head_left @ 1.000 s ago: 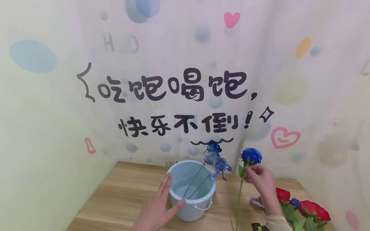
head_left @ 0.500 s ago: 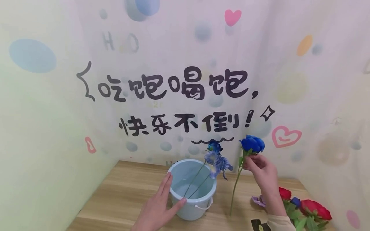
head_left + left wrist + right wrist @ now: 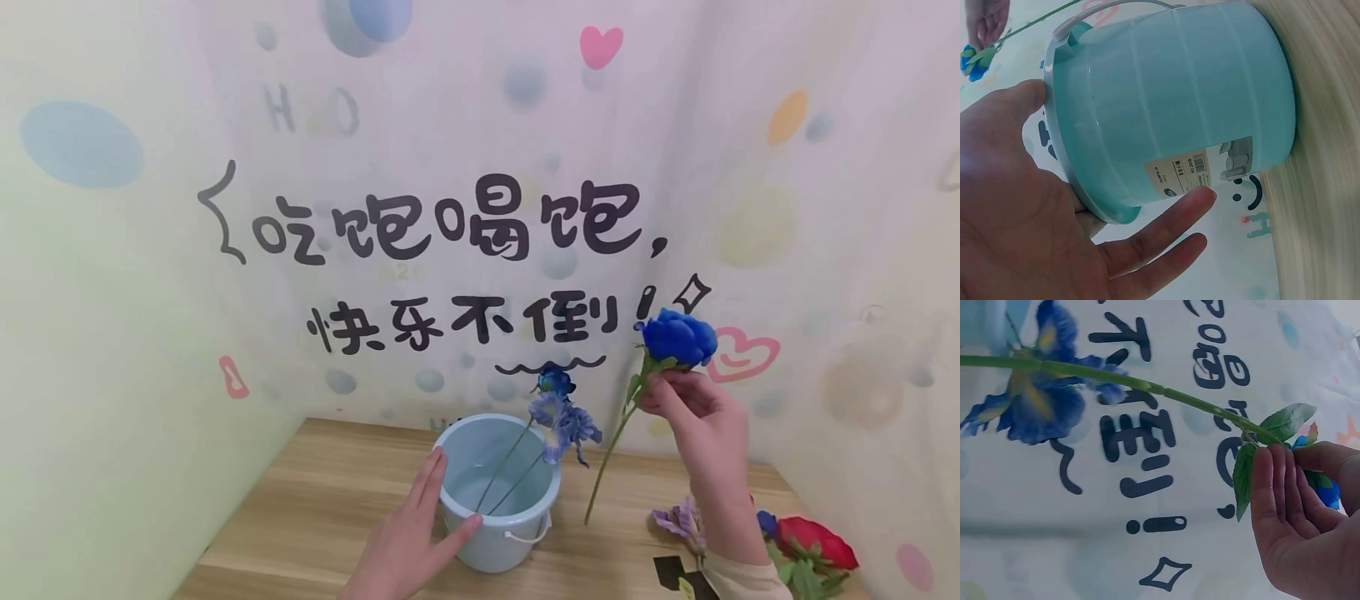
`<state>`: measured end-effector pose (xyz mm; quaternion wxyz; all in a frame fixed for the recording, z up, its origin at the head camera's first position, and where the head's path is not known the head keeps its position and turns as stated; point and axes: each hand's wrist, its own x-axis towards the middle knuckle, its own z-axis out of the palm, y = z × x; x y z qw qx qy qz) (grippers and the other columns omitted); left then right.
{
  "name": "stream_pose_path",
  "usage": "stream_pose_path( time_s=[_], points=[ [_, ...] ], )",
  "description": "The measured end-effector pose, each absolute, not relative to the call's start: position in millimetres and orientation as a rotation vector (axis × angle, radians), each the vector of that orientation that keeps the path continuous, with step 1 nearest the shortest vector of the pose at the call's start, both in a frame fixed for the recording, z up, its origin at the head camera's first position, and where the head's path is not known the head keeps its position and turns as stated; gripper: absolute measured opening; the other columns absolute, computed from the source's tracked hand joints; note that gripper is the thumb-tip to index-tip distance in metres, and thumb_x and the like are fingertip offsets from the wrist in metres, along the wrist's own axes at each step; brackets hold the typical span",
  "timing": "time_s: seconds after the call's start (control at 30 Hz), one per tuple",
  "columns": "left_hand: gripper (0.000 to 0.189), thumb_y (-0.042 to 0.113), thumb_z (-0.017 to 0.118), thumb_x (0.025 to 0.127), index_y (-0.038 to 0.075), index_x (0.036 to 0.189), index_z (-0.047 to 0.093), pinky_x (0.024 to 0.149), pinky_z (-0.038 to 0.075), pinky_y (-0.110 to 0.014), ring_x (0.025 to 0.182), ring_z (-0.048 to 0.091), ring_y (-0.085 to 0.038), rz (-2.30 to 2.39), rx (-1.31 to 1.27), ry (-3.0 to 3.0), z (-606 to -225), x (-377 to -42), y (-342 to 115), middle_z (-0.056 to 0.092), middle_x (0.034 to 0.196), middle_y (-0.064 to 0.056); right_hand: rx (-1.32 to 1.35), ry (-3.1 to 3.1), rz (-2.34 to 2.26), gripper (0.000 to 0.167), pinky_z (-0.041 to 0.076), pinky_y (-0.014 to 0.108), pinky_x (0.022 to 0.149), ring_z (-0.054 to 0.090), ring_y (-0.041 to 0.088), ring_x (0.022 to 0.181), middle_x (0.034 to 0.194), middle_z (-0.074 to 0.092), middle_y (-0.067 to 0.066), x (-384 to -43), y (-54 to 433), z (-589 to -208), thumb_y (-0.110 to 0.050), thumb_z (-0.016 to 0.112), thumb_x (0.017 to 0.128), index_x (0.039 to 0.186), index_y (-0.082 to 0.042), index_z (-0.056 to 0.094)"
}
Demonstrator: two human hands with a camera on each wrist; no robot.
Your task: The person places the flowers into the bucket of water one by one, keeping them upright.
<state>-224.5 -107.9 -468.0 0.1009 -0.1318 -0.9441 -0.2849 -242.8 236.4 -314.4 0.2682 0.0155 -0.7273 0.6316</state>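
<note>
My right hand (image 3: 708, 425) pinches a blue artificial rose (image 3: 678, 337) by its green stem, just below the bloom. Its stem (image 3: 1166, 394) slants down to the left, the lower end hanging right of the light blue bucket (image 3: 491, 550). My left hand (image 3: 408, 533) rests against the bucket's rim, thumb and fingers spread. In the left wrist view the thumb touches the rim, while two straight fingers (image 3: 1166, 231) lie beside the bucket's labelled side. Inside the bucket stand a smaller dark blue flower (image 3: 557, 382) and pale blue irises (image 3: 566, 425), leaning right.
At the right of the wooden table (image 3: 300, 508) lie a red rose (image 3: 817, 542) and a purple flower (image 3: 678, 521). A small black piece (image 3: 667, 572) is near my right sleeve (image 3: 750, 579). A printed curtain (image 3: 465, 125) hangs behind the table.
My right hand has lifted the blue rose upward and to the right, its stem tilting so the lower end points left. The left hand and bucket stay in place.
</note>
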Motion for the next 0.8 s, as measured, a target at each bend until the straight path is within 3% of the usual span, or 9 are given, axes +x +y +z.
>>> stream_pose_path(
  time_s=[0.27, 0.8],
  points=[
    [0.101, 0.081, 0.048, 0.096, 0.019, 0.171, 0.020, 0.083, 0.061, -0.062, 0.117, 0.067, -0.042, -0.834, -0.382, -2.800, -467, -224, -109, 0.016, 0.177, 0.000, 0.062, -1.666, 1.867, 0.019, 0.062, 0.022, 0.076, 0.076, 0.016, 0.073, 0.091, 0.079, 0.004, -234, 230, -297, -0.009, 0.079, 0.096, 0.109, 0.004, 0.073],
    [0.099, 0.079, 0.050, 0.097, 0.020, 0.170, 0.021, 0.078, 0.062, -0.060, 0.109, 0.069, -0.038, -0.841, -0.385, -2.787, -466, -222, -108, 0.018, 0.177, 0.000, 0.204, -1.546, 1.934, 0.020, 0.063, 0.029, 0.078, 0.077, 0.021, 0.073, 0.094, 0.078, 0.013, -223, 209, -279, -0.004, 0.077, 0.096, 0.111, 0.008, 0.072]
  ],
)
